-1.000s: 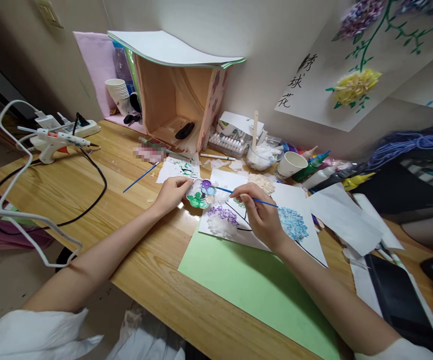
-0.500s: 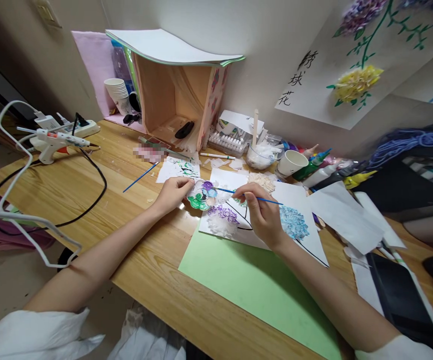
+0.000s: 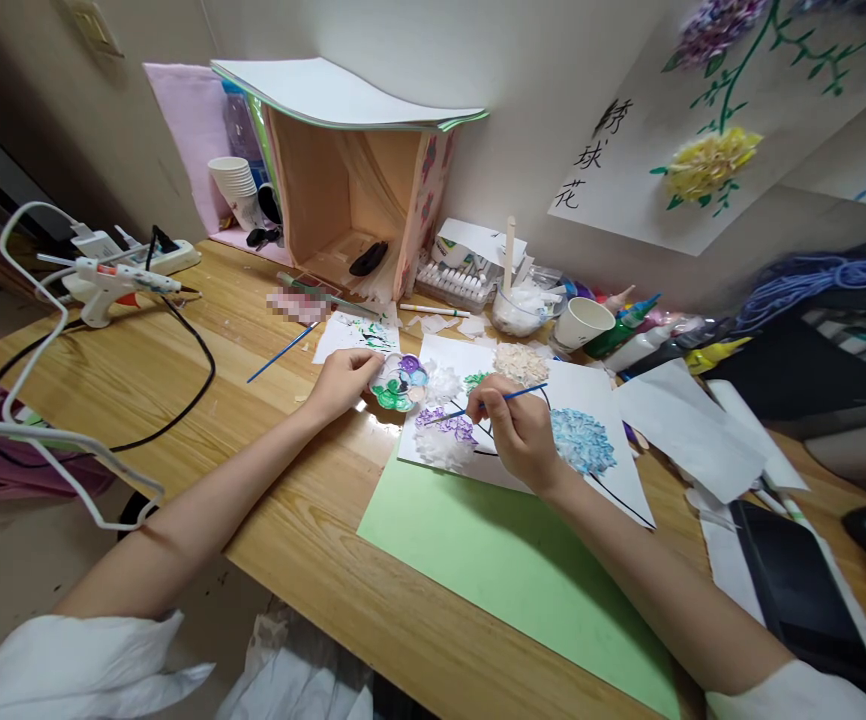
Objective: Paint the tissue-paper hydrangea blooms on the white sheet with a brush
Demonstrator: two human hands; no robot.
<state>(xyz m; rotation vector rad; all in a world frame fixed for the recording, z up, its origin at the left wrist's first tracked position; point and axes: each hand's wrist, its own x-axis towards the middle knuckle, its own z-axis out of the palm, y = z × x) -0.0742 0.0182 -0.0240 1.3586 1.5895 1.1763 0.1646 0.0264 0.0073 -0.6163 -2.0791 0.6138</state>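
Observation:
My left hand [image 3: 344, 385] pinches the edge of a small flower-shaped paint palette [image 3: 397, 384] with purple, green and blue paint in its wells. Between the closed fingers of my right hand [image 3: 517, 430] is a thin blue paintbrush [image 3: 527, 391]. Its tip touches or hovers just over a paper flower, partly purple and partly white [image 3: 444, 438], on a white sheet [image 3: 632, 450]. Other ruffled flowers on that sheet are a blue one [image 3: 583, 441], a cream one [image 3: 521, 365] and a white one beside the palette. Part of the sheet is hidden behind my right hand.
Green paper [image 3: 508, 590] lies under the white sheet. A second blue brush [image 3: 281, 353] and a paint-smeared paper [image 3: 358, 335] lie behind my left hand. At the back are a paper cup [image 3: 583, 325] and paint bottles [image 3: 632, 340]. A glue gun [image 3: 107, 285] with cables stands left.
The brush tip has moved from the palette's purple well down to the purple and white flower, with my right hand tilting. The palette has shifted slightly left.

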